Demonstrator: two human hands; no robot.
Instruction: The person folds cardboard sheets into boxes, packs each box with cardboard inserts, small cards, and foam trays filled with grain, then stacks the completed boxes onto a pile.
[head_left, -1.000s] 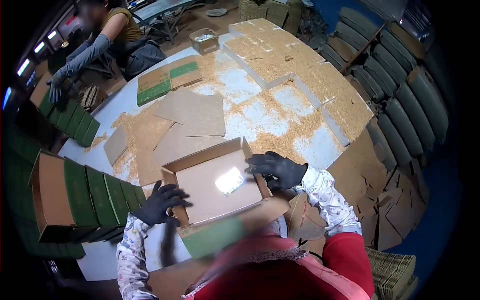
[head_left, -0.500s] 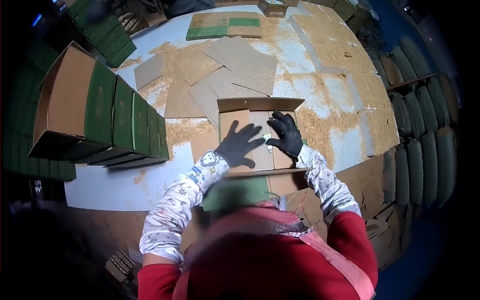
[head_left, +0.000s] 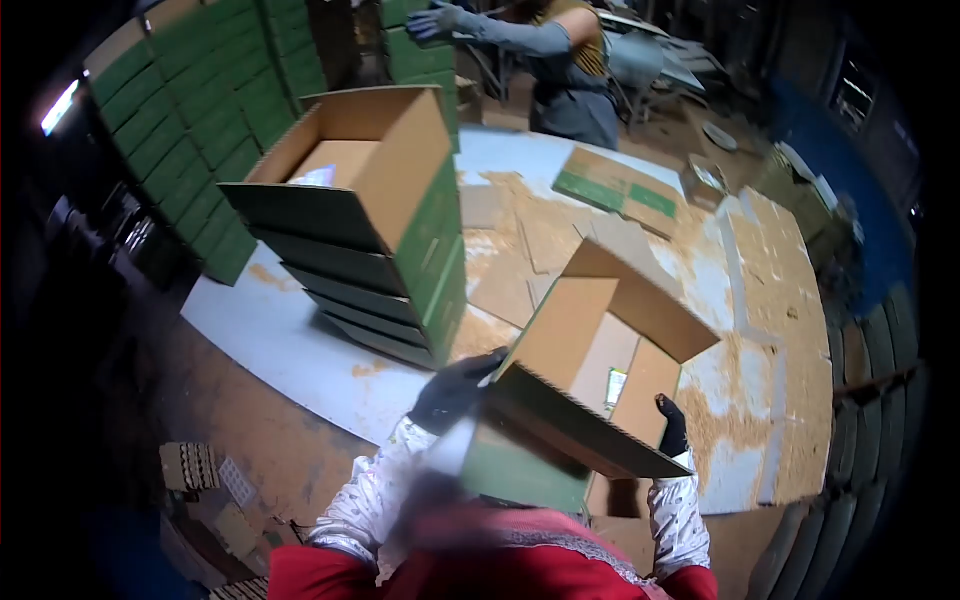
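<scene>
Both my hands hold an open cardboard box [head_left: 575, 330], brown inside and green outside, which is tilted above the table. My left hand [head_left: 450, 392], in a black glove, grips its left side, with most of the fingers hidden by the wall. At the right end my right hand [head_left: 673, 425] is closed on the wall, its thumb over the edge and the other fingers out of sight. On the box floor lies a small white and green packet [head_left: 615, 387]. To the left stands a stack of similar green boxes [head_left: 430, 240]; the open top one contains a whitish packet [head_left: 315, 177].
Loose cardboard sheets [head_left: 520, 270] and sawdust-like bits [head_left: 735, 415] lie on the white table [head_left: 330, 375]. A flattened green-brown carton [head_left: 615, 190] is farther back. Another person [head_left: 570, 70] stands behind the table, a gloved hand near tall stacks of green boxes [head_left: 190, 120].
My hands have moved from inside the box to its two ends. The box is now lifted and tilted. The view has swung left, bringing the box stack and another person into sight.
</scene>
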